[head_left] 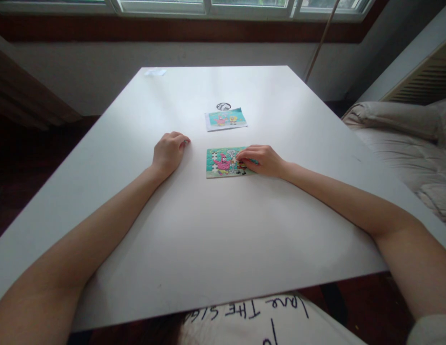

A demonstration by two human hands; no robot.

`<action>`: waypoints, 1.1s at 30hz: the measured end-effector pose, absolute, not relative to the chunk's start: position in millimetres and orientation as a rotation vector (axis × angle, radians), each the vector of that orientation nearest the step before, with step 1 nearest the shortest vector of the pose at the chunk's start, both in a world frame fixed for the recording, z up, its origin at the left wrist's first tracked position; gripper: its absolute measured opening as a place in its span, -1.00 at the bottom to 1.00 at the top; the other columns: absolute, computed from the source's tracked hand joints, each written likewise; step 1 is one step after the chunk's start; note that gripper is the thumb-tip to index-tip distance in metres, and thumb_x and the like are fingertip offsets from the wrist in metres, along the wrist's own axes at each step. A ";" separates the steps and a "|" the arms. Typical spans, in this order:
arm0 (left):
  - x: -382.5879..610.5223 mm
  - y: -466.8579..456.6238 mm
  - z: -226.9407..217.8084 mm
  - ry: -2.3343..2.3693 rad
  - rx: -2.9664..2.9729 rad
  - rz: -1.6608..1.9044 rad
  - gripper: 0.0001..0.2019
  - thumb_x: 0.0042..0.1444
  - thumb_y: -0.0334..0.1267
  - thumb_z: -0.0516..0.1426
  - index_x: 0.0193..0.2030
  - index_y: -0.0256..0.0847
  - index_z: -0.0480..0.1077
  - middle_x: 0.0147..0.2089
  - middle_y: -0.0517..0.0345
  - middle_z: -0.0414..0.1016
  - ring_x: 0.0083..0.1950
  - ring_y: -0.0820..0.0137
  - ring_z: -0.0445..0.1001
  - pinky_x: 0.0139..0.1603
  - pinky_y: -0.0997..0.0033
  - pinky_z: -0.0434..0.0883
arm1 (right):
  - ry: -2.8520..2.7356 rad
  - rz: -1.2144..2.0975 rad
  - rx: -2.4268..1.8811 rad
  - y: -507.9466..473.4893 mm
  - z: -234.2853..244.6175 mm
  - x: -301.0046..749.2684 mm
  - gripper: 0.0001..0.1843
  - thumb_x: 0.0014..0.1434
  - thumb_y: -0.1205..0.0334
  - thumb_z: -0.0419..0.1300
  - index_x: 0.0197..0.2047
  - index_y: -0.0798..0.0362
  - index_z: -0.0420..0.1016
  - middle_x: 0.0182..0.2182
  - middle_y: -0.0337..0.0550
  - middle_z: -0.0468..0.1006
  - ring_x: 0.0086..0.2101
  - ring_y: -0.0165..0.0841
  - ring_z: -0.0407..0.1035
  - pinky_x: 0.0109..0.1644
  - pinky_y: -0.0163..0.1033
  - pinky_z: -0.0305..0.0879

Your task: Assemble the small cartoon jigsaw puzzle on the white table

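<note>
A cartoon jigsaw puzzle [223,165] lies flat on the white table, with pale gaps showing among its pieces on the left side and near the middle. Over its right part is my right hand [262,159], fingers bent together and fingertips down on the picture; what is under them is hidden. To the left of the puzzle, my left hand [170,152] rests on the table with thumb and forefinger pinched. A small puzzle piece [186,142] peeks out from that pinch. Just beyond the puzzle lies a paper picture card [226,120] with similar cartoon figures.
A round black-and-white mark or sticker [223,106] is behind the card on the white table [223,225]. A clear or white slip [155,72] lies at the far left corner. A padded beige seat [399,139] stands to the right, and windows are beyond.
</note>
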State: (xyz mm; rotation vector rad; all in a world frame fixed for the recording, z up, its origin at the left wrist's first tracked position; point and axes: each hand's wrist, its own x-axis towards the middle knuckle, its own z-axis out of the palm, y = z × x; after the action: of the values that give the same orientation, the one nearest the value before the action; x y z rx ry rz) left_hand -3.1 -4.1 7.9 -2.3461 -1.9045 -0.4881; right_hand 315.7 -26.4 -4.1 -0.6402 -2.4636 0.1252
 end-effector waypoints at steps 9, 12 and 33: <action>-6.5 0.4 3.6 -1.858 -2.394 -0.551 -0.63 0.24 -0.38 -0.07 -0.04 -0.25 0.55 0.07 -0.08 0.54 0.09 0.13 0.44 0.20 0.16 0.39 | -2.455 0.125 -0.633 -25.9 -4.2 315.5 -0.72 0.29 0.36 0.05 -0.15 0.03 0.60 -0.20 -0.13 0.70 -0.21 -0.34 0.57 -0.12 -0.26 0.47; -6.5 0.9 2.7 -1.856 -2.392 -0.557 -0.63 0.25 -0.38 -0.06 -0.03 -0.24 0.55 0.07 -0.06 0.54 0.10 0.15 0.44 0.22 0.19 0.37 | -2.453 0.126 -0.621 -26.4 -3.4 315.4 -0.72 0.29 0.36 0.04 -0.16 0.03 0.60 -0.20 -0.12 0.70 -0.21 -0.33 0.57 -0.13 -0.25 0.48; -8.6 -0.6 2.3 -1.827 -2.363 -0.576 -0.59 0.17 -0.49 -0.04 0.00 -0.16 0.54 0.04 0.00 0.53 0.10 0.19 0.45 0.18 0.22 0.40 | -2.460 0.155 -0.637 -26.3 -3.4 316.0 -0.73 0.28 0.36 0.06 -0.15 0.02 0.60 -0.18 -0.12 0.69 -0.18 -0.33 0.57 -0.10 -0.24 0.48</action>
State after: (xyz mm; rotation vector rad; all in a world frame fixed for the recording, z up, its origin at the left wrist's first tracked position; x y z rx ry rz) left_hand -8.6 -0.6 2.3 -2.3627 -1.8267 -0.5763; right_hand 316.0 -26.3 -3.4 -0.6372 -2.4601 0.1554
